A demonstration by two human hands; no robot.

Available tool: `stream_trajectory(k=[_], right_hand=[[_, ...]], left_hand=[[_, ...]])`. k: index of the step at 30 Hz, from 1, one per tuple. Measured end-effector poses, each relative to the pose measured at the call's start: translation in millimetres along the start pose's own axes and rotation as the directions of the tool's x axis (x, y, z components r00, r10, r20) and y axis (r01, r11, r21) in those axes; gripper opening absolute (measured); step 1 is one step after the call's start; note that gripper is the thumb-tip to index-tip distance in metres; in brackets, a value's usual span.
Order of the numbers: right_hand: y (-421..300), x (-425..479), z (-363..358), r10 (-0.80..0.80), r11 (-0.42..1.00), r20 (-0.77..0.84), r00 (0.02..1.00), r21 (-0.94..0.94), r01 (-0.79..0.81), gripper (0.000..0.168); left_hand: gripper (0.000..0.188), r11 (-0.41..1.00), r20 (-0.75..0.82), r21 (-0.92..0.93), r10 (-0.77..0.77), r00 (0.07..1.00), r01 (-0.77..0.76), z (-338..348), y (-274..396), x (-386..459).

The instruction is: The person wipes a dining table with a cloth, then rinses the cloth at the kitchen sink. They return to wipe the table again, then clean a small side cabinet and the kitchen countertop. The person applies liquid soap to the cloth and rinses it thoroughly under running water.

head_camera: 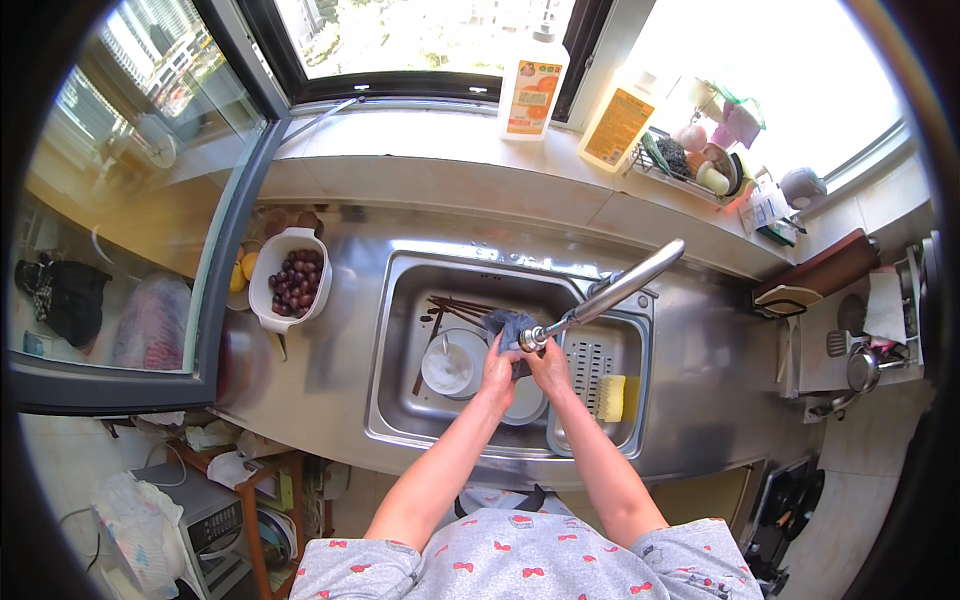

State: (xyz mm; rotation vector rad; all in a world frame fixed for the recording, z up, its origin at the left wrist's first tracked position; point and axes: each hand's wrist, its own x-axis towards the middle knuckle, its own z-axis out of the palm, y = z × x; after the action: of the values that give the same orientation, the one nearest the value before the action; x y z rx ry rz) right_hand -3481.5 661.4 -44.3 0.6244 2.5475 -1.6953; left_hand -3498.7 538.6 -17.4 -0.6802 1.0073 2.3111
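Observation:
Under the faucet's spout (532, 339), both of my hands grip a bunched grey cloth (504, 327) above the sink basin (409, 281). My left hand (498, 369) has it from the left side, my right hand (550, 367) from the right. The spout hides part of the cloth and some fingers. Below and left of my hands, a white bowl (448, 369) with suds and a utensil rests on a plate (478, 345). Several brown chopsticks (457, 309) lie behind it. Another pale dish (526, 405) is partly covered by my wrists.
A perforated drain tray (586, 364) sits at the sink's right, with a yellow sponge (612, 397). A white colander of grapes (289, 281) stands left, near the open window sash (225, 247). Two pump bottles (534, 94) and a wire rack (679, 176) line the sill.

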Motion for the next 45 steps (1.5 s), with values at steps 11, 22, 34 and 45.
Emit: stream_trajectory(k=[11,22,34,45], right_hand=[[-69,-27,-28,-0.488,0.757,-0.057,0.871,-0.525,0.39,0.02],[-86,-71,-36,-0.058,0.994,0.223,0.973,-0.075,0.076,0.022],[-70,-68,-42,0.132,0.895,0.102,0.986,-0.439,-0.074,0.04],[49,20,0,0.149,0.984,0.22,0.964,0.059,-0.165,0.04]], left_hand=[[0.032,0.999,-0.097,0.05,-0.007,0.995,0.012,-6,-10,19],[0.041,0.879,0.231,-0.259,-0.345,0.91,0.4,-4,-1,31],[0.028,0.998,-0.102,-0.011,-0.063,0.993,0.063,12,2,21],[0.024,0.669,0.069,0.68,0.349,0.934,-0.301,1,-6,15]])
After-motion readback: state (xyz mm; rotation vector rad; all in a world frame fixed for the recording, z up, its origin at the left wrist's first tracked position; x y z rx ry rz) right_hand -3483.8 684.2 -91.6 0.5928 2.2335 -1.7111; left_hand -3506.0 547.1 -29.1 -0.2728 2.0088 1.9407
